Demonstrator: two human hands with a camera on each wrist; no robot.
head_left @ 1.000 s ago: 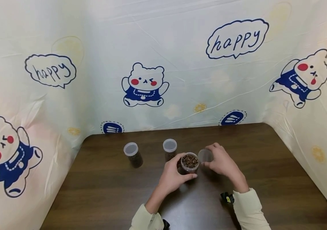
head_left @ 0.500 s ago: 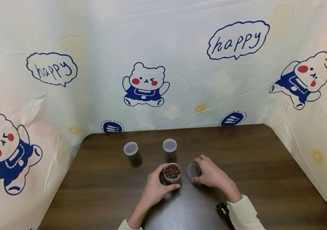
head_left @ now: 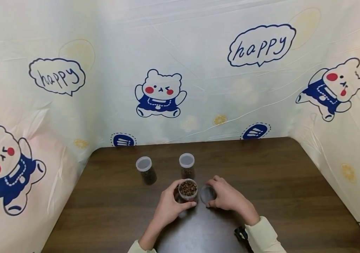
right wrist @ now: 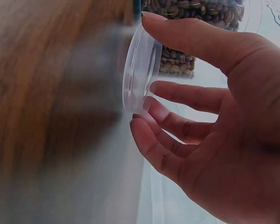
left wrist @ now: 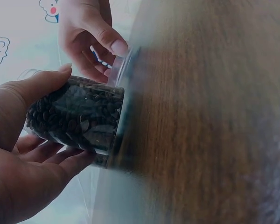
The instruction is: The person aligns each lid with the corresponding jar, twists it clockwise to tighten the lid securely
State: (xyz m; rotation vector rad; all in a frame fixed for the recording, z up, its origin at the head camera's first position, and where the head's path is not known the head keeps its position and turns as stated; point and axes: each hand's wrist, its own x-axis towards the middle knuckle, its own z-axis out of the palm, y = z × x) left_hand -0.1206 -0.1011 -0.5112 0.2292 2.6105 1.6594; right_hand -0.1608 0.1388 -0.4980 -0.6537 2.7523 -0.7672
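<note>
My left hand (head_left: 168,206) holds a clear jar (head_left: 188,189) of brown coffee beans, with thumb and fingers around its side. The jar has no lid on and stands upright on the table. To its right, my right hand (head_left: 229,197) grips a translucent round lid (head_left: 207,195) by the rim, low over the wood. In the right wrist view the lid (right wrist: 141,70) sits between thumb and fingertips; whether it touches the table is hard to tell. The left wrist view shows the beans (left wrist: 74,114) through the jar wall.
Behind the held jar stands a lidded jar (head_left: 187,165) with brown contents. Another lidded jar (head_left: 147,171), dark inside, is farther left. All are on a dark wooden table (head_left: 277,165), backed by a printed cloth (head_left: 205,70).
My left hand has brought the open jar left and toward me, setting it in front of the middle lidded jar. My right hand has moved left and nearer with the lid.
</note>
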